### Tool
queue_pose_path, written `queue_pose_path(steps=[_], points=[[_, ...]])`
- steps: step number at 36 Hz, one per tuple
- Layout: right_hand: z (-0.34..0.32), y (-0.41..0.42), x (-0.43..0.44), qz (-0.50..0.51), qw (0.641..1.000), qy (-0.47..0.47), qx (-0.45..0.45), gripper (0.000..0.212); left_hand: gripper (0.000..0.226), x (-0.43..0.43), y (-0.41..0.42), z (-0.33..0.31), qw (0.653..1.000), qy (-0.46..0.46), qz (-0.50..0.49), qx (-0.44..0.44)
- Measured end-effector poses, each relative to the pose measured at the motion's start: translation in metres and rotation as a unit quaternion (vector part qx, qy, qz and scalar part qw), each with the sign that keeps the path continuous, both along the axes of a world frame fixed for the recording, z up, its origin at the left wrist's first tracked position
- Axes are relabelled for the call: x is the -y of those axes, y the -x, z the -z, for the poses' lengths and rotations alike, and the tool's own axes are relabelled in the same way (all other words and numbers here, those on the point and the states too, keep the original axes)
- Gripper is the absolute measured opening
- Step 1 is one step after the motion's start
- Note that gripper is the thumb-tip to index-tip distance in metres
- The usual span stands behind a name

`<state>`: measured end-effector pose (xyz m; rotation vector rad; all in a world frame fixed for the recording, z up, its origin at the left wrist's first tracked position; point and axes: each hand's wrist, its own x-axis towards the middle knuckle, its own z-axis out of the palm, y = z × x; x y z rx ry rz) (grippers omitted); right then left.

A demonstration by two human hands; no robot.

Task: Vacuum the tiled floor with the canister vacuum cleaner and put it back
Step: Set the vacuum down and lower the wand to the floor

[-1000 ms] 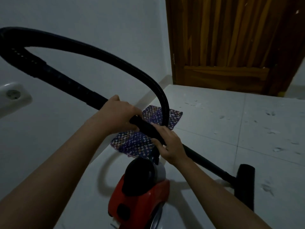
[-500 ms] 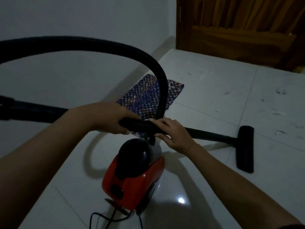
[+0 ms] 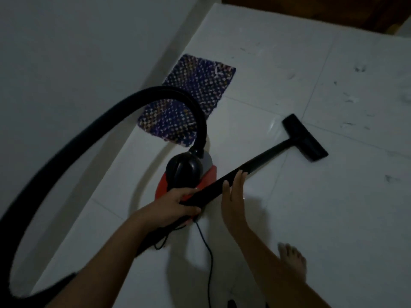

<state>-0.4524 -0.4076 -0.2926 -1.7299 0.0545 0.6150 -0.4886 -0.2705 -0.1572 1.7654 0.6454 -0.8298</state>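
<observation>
A red and black canister vacuum (image 3: pixel 189 172) stands on the white tiled floor (image 3: pixel 333 218) near the left wall. Its black hose (image 3: pixel 95 130) loops up from the canister's front and sweeps left and down out of view. The black wand (image 3: pixel 255 162) runs from my hands to the flat floor head (image 3: pixel 305 141), which rests on the tiles to the right. My left hand (image 3: pixel 178 205) is wrapped around the wand's near end. My right hand (image 3: pixel 233 192) lies with straight fingers against the wand's underside, not closed around it.
A blue patterned mat (image 3: pixel 193 101) lies by the wall behind the canister. The power cord (image 3: pixel 209 258) trails toward me across the tiles. My bare foot (image 3: pixel 293 261) stands at lower right. Dust specks dot the far tiles (image 3: pixel 355 90). A wooden door (image 3: pixel 333 10) is at the top edge.
The view tilted down and pulled back. The wand swung to point right and away, with the floor head further out. My right hand loosened from a grip to flat fingers.
</observation>
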Motion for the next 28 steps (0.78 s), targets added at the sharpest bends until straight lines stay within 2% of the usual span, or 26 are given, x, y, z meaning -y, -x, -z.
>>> queue_pose_path(steps=[3,5,8,9,12,14,16,22,28], points=[[-0.016,0.0,0.0,0.063,0.99,-0.031,-0.122,0.072,0.035,0.022,0.027,0.0,0.996,0.026,-0.091,-0.008],[-0.023,-0.002,0.003,0.14,0.965,-0.083,-0.207,0.067,0.037,0.038,0.041,0.0,0.988,0.05,-0.143,-0.019],[-0.034,0.006,0.012,0.193,0.924,-0.165,-0.287,0.03,0.038,0.058,0.054,0.0,0.978,0.06,-0.201,-0.021],[-0.039,0.011,0.014,0.194,0.915,-0.187,-0.299,0.02,0.038,0.063,0.057,-0.003,0.976,0.064,-0.209,-0.02],[-0.057,0.017,0.018,0.191,0.893,-0.251,-0.321,0.014,0.036,0.075,0.064,-0.015,0.969,0.094,-0.23,-0.003],[-0.071,0.014,0.017,0.191,0.884,-0.256,-0.341,0.01,0.037,0.078,0.066,-0.024,0.962,0.113,-0.248,0.004],[-0.082,0.01,0.015,0.179,0.886,-0.242,-0.352,0.007,0.038,0.078,0.067,-0.031,0.96,0.119,-0.253,0.006],[-0.088,0.001,0.01,0.134,0.901,-0.196,-0.362,0.024,0.036,0.076,0.06,-0.042,0.946,0.145,-0.288,-0.016],[-0.076,-0.03,0.0,0.121,0.897,-0.21,-0.368,0.014,0.044,0.072,0.027,-0.03,0.93,0.16,-0.332,-0.019]])
